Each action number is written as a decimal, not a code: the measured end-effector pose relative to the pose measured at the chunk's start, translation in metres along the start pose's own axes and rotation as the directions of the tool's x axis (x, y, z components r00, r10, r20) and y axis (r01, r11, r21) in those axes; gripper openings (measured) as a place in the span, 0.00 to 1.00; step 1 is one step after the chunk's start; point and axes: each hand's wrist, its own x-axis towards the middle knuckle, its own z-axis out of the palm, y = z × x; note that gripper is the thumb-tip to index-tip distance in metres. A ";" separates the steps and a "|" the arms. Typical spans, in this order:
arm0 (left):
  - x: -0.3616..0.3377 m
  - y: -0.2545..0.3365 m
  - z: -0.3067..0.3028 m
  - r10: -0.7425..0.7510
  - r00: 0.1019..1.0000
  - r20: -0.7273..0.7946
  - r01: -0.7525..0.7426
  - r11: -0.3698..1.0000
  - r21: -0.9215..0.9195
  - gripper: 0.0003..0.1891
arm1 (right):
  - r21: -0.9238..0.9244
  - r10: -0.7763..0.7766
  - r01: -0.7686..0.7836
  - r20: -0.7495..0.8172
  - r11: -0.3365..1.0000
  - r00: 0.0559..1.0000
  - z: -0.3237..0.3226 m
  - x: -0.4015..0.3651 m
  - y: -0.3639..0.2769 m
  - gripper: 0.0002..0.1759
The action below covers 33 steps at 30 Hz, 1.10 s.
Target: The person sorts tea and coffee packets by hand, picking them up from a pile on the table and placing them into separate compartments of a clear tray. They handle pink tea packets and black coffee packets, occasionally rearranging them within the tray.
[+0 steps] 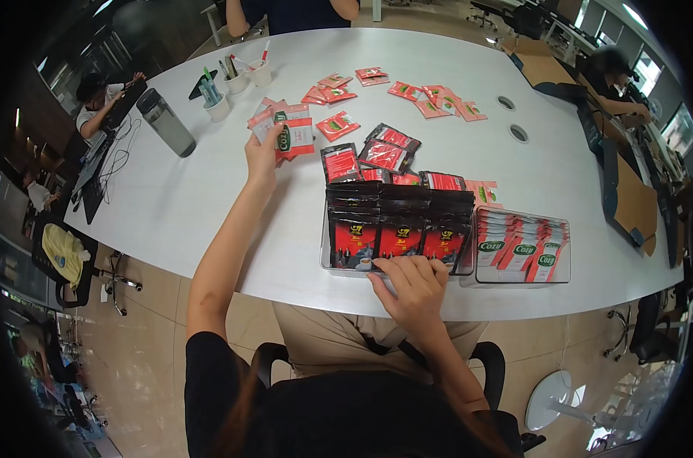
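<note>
pinching sachets in left hand, right hand spread on black packets, bottle nearby

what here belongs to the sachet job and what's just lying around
In the job: left hand holding Cozy sachets; right hand resting on black packets; filed Cozy row; loose sachets.
Lying about: water bottle; cups of pens.

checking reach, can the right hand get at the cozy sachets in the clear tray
Probably yes: the right hand rests on the black sachets, and the Cozy sachets stand in the open-topped tray just beside them, with nothing between.
</note>
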 end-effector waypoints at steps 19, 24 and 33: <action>0.036 -0.019 -0.017 0.004 0.995 -0.104 -0.031 0.965 -0.259 0.12 | -0.012 -0.001 0.000 -0.017 1.000 1.000 -0.002 -0.003 0.002 0.13; 0.009 0.005 -0.015 0.443 0.884 -0.146 -0.454 0.890 -0.050 0.13 | 0.009 -0.014 0.014 -0.025 1.000 1.000 -0.002 -0.003 0.003 0.13; -0.202 0.037 -0.006 0.762 0.506 0.404 -0.855 0.507 0.114 0.05 | 0.385 0.087 0.032 -0.289 0.922 0.953 -0.032 0.001 -0.004 0.34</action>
